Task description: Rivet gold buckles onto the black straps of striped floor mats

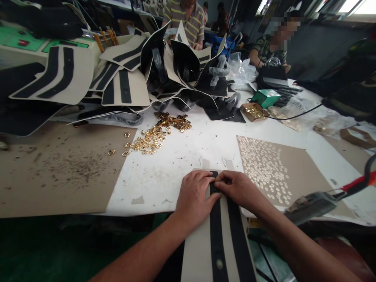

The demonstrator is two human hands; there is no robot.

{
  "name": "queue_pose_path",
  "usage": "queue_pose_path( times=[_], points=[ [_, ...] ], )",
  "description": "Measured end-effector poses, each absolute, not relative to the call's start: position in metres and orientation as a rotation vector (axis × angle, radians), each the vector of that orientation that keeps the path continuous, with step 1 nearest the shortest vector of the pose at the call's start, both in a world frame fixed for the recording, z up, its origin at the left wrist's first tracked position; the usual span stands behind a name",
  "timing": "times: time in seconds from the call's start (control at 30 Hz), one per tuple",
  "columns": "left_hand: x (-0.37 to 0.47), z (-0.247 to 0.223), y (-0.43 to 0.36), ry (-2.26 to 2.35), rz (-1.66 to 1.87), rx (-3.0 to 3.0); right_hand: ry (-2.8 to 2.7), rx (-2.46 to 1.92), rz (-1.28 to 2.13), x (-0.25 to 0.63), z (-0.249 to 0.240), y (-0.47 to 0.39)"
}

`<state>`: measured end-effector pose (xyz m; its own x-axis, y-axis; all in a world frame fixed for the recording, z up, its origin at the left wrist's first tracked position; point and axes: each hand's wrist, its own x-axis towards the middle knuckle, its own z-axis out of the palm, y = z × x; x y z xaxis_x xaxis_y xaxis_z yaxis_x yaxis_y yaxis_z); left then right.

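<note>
A beige panel with two black strips lies over the table's front edge, towards me. On its far part, my left hand rests with the thumb and fingers around the left black strip. The fingers of my right hand are pinched together at the same strip, close to my left fingertips; what they hold, if anything, is too small to make out. A round pale spot shows on the strip nearer to me.
Gold metal pieces lie beyond my left hand. Stacked striped panels stand behind them. Small rings cover brown card at right, near a grey tool with a red cable. Two people work across the table.
</note>
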<state>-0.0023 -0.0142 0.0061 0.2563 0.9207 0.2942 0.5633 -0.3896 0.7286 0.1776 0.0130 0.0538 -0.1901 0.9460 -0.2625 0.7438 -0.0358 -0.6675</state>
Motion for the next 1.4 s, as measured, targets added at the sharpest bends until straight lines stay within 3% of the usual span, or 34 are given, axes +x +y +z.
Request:
queue_pose_path(
  times=[0.27,0.5,0.63,0.93,1.03,1.23,1.4],
  points=[
    [-0.001,0.008,-0.015,1.362,0.980,2.092,-1.700,-1.685,0.939,0.183,0.049,-0.015],
    [-0.002,0.003,-0.010,1.357,0.977,2.174,-1.083,-1.877,0.496,0.248,0.033,-0.126],
    [-0.003,0.004,-0.008,1.334,0.960,2.209,-0.815,-1.941,0.288,0.293,0.023,-0.136],
    [-0.003,0.003,-0.013,1.350,0.999,2.171,-0.957,-2.204,0.489,0.301,0.036,-0.106],
    [-0.002,0.000,-0.013,1.343,1.018,2.164,-0.958,-2.045,0.581,0.285,0.050,-0.106],
    [0.000,0.003,-0.014,1.360,1.012,2.121,-0.978,-1.242,0.792,0.210,0.074,-0.052],
    [0.000,0.005,-0.015,1.352,1.030,2.071,-1.115,-1.160,0.777,0.154,0.075,-0.009]
  ],
)
